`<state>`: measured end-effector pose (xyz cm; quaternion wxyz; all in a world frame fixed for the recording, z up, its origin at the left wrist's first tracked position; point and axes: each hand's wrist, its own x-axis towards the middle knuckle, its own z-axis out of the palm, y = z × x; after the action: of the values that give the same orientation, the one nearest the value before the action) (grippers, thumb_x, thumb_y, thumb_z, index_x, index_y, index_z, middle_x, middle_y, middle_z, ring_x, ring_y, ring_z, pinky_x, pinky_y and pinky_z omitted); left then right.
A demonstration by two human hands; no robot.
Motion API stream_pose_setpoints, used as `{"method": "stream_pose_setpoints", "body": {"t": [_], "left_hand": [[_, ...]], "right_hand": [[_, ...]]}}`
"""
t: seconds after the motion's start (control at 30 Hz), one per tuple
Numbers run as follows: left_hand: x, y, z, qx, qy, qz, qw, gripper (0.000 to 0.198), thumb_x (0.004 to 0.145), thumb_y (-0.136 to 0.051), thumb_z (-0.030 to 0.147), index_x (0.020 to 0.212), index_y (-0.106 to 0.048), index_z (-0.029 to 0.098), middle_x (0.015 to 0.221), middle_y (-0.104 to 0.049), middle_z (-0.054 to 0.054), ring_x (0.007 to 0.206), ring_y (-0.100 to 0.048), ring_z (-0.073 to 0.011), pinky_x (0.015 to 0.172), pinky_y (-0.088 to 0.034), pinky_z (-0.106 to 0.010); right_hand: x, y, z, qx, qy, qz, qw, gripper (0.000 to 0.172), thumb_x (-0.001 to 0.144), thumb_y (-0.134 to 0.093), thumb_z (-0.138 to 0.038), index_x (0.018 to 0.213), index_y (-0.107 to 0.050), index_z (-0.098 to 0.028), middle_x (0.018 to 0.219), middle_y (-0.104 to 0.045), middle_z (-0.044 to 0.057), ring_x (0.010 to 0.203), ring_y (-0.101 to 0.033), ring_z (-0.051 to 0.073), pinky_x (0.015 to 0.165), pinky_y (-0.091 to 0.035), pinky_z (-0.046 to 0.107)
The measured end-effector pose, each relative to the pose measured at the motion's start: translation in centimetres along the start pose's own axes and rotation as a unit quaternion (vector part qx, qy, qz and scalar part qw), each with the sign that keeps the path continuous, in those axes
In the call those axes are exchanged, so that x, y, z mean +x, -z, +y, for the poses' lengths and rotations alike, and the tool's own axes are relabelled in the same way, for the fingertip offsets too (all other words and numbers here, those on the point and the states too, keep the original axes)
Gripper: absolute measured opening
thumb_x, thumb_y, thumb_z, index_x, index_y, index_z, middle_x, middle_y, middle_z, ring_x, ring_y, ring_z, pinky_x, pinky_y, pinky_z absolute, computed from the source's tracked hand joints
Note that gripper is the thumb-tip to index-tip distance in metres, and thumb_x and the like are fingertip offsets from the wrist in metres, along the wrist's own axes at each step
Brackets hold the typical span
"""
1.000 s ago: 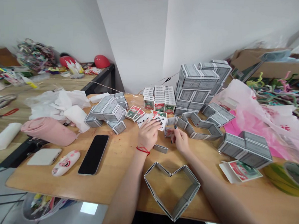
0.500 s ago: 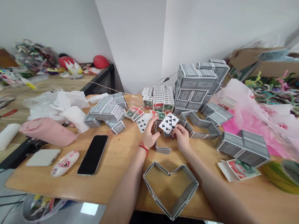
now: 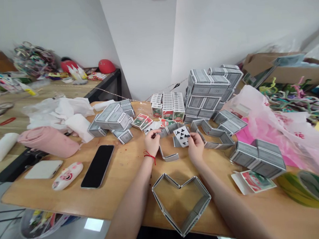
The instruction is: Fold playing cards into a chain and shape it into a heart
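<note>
My right hand [image 3: 196,148] pinches a clubs playing card [image 3: 182,135], held face up above the wooden table [image 3: 125,185]. My left hand [image 3: 151,142], a red string at its wrist, grips one end of a bent strip of folded grey-backed cards [image 3: 168,144] that curves between both hands. A finished heart-shaped frame of the same folded cards [image 3: 181,202] lies near the table's front edge, below my hands. Another heart-shaped frame [image 3: 212,133] lies just right of my right hand. Loose cards [image 3: 149,128] lie face up behind my left hand.
Stacks of grey card blocks [image 3: 208,90] and small card boxes [image 3: 168,105] stand at the back. More blocks [image 3: 112,118] lie left, others [image 3: 259,157] right. A black phone [image 3: 98,166], white case [image 3: 43,169], pink cloth [image 3: 47,141] and pink plastic bag [image 3: 277,127] surround them.
My left hand left the loose cards and lifted the card strip's end. My right hand picked up the clubs card, raised it, then lowered it slightly toward the strip.
</note>
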<state>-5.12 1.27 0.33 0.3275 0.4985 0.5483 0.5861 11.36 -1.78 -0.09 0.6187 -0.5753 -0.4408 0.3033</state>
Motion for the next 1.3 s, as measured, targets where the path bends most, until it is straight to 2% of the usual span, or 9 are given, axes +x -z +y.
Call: {"method": "stream_pose_setpoints", "body": {"t": [0.1, 0.2, 0.3, 0.43, 0.57, 0.7, 0.83, 0.97, 1.3], "left_hand": [[0.4, 0.5, -0.1, -0.022, 0.027, 0.026, 0.999, 0.020, 0.061, -0.045, 0.008, 0.073, -0.061, 0.013, 0.081, -0.066, -0.005, 0.078, -0.061, -0.0148, 0.074, -0.047, -0.029], [0.4, 0.6, 0.0, -0.062, 0.024, 0.019, 0.998, 0.021, 0.060, -0.045, 0.006, 0.074, -0.060, 0.012, 0.084, -0.066, -0.006, 0.083, -0.061, -0.0154, 0.078, -0.046, -0.030], [0.3, 0.5, 0.2, -0.084, 0.007, -0.008, 0.996, 0.027, 0.060, -0.043, 0.005, 0.081, -0.059, 0.011, 0.090, -0.065, -0.008, 0.087, -0.060, -0.0156, 0.081, -0.046, -0.031], [0.1, 0.0, 0.4, -0.060, -0.003, -0.057, 0.997, 0.042, 0.059, -0.040, 0.000, 0.095, -0.057, 0.013, 0.102, -0.062, -0.007, 0.096, -0.056, -0.0155, 0.086, -0.043, -0.031], [0.0, -0.4, 0.4, -0.007, 0.035, -0.088, 0.995, 0.041, 0.062, -0.039, 0.002, 0.093, -0.062, 0.016, 0.103, -0.062, -0.004, 0.096, -0.056, -0.0159, 0.085, -0.043, -0.030], [-0.1, -0.1, 0.9, 0.001, 0.052, -0.065, 0.997, 0.036, 0.065, -0.039, 0.006, 0.087, -0.066, 0.016, 0.094, -0.065, -0.003, 0.088, -0.058, -0.0156, 0.079, -0.045, -0.029], [0.2, 0.9, 1.5, 0.014, 0.057, -0.025, 0.998, 0.036, 0.064, -0.040, 0.008, 0.085, -0.068, 0.017, 0.084, -0.067, -0.003, 0.072, -0.058, -0.0136, 0.065, -0.046, -0.025], [0.6, 1.9, 1.5, 0.027, 0.067, 0.006, 0.997, 0.035, 0.062, -0.041, 0.009, 0.085, -0.068, 0.016, 0.073, -0.066, -0.001, 0.055, -0.053, -0.0103, 0.050, -0.041, -0.020], [1.0, 2.9, 0.7, 0.005, 0.076, 0.005, 0.997, 0.036, 0.060, -0.041, 0.008, 0.082, -0.068, 0.015, 0.076, -0.066, -0.002, 0.060, -0.054, -0.0113, 0.052, -0.039, -0.020]], "right_hand": [[0.0, 0.0, 0.1, -0.017, 0.008, 0.035, 0.999, 0.020, 0.075, -0.041, -0.035, 0.085, -0.045, -0.018, 0.077, -0.054, 0.004, 0.063, -0.053, 0.014, 0.051, -0.043, 0.025], [-0.1, -0.2, 0.2, 0.021, -0.016, 0.013, 1.000, 0.025, 0.080, -0.034, -0.038, 0.097, -0.035, -0.020, 0.090, -0.055, 0.008, 0.059, -0.056, 0.014, 0.045, -0.043, 0.026], [-0.2, -0.3, 0.4, 0.031, -0.023, -0.001, 0.999, 0.028, 0.080, -0.036, -0.038, 0.102, -0.030, -0.021, 0.098, -0.053, 0.011, 0.058, -0.058, 0.014, 0.042, -0.043, 0.026], [-0.1, -0.3, 0.4, 0.000, -0.018, 0.008, 1.000, 0.035, 0.076, -0.044, -0.036, 0.105, -0.031, -0.020, 0.103, -0.052, 0.013, 0.059, -0.059, 0.014, 0.041, -0.044, 0.025], [-0.1, 0.0, 0.1, -0.054, 0.004, 0.033, 0.998, 0.030, 0.076, -0.043, -0.034, 0.100, -0.041, -0.018, 0.094, -0.056, 0.010, 0.059, -0.058, 0.014, 0.044, -0.044, 0.025], [-0.4, 0.3, -0.3, -0.132, 0.042, 0.070, 0.988, 0.025, 0.077, -0.042, -0.034, 0.095, -0.048, -0.017, 0.077, -0.059, 0.007, 0.056, -0.055, 0.015, 0.053, -0.044, 0.027], [-0.7, 0.3, -0.6, -0.176, 0.085, 0.091, 0.977, 0.026, 0.078, -0.040, -0.032, 0.097, -0.049, -0.018, 0.083, -0.059, 0.008, 0.065, -0.053, 0.016, 0.060, -0.042, 0.028], [-0.9, 0.3, -0.8, -0.197, 0.104, 0.078, 0.972, 0.027, 0.078, -0.038, -0.028, 0.102, -0.046, -0.018, 0.085, -0.057, 0.008, 0.071, -0.052, 0.018, 0.066, -0.040, 0.029], [-0.5, 0.6, -0.3, -0.256, 0.106, 0.056, 0.959, 0.022, 0.077, -0.035, -0.022, 0.093, -0.049, -0.017, 0.079, -0.056, 0.008, 0.075, -0.049, 0.021, 0.068, -0.037, 0.031]]}}
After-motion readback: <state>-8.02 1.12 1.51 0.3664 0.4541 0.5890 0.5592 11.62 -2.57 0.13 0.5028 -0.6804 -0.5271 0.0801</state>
